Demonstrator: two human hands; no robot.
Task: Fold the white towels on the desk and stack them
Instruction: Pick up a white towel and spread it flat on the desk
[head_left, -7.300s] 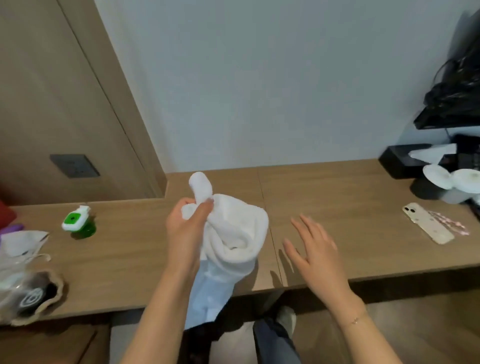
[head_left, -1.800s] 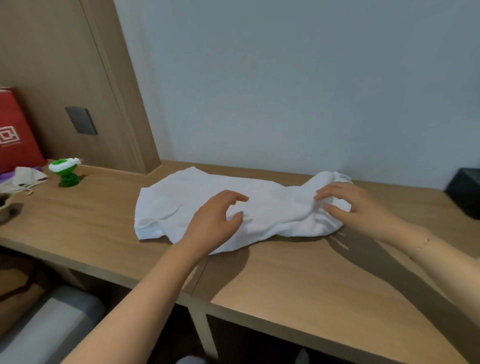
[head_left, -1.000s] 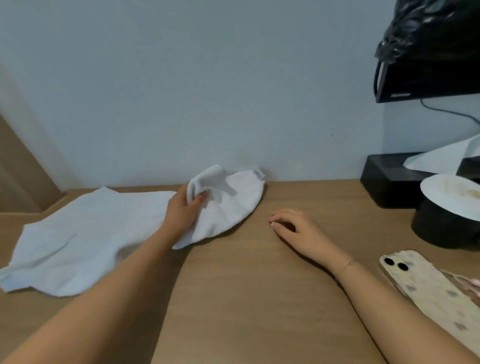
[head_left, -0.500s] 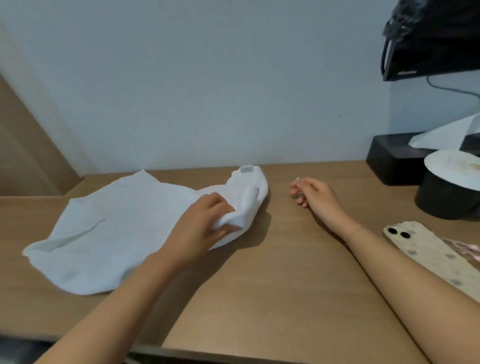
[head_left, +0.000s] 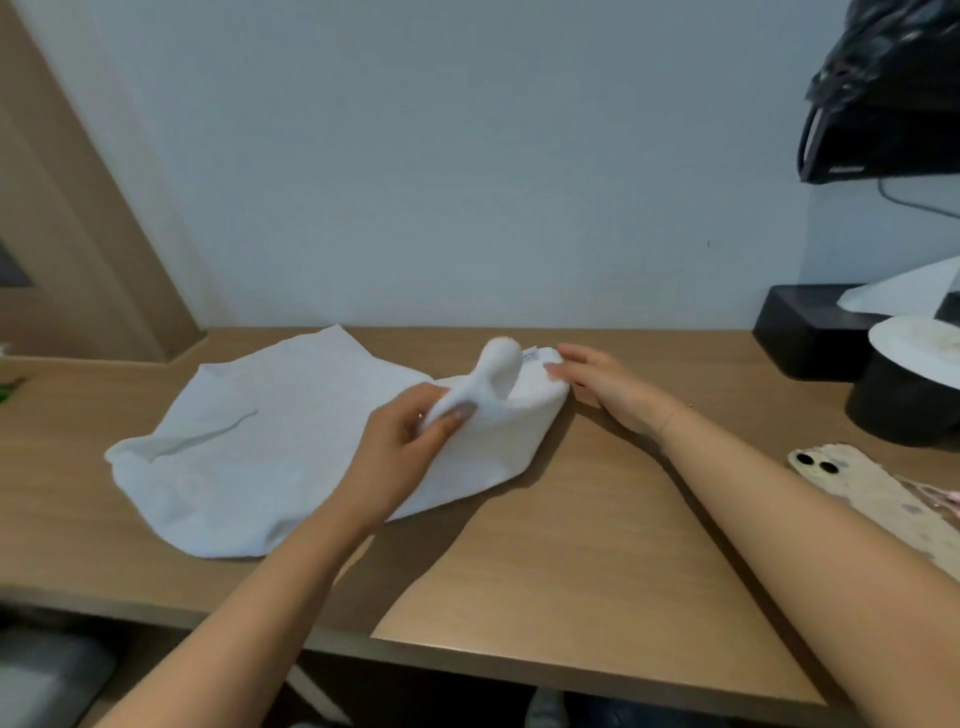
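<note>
Towel (head_left: 249, 457) rumpled, left hand (head_left: 400, 457) pinching a bunched corner; right hand (head_left: 602, 384) flat.

L hand (head_left: 400, 457) grip pinched shut on towel (head_left: 249, 447); R hand (head_left: 602, 384) flat, fingers straight.

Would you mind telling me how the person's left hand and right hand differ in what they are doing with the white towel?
The left hand has its fingers curled in a grip round a bunched fold of the white towel, lifting it off the wooden desk; the right hand lies flat with straight fingers. The left hand is at the towel's middle, the right hand at its right end by the label. Both touch the same towel.
</note>
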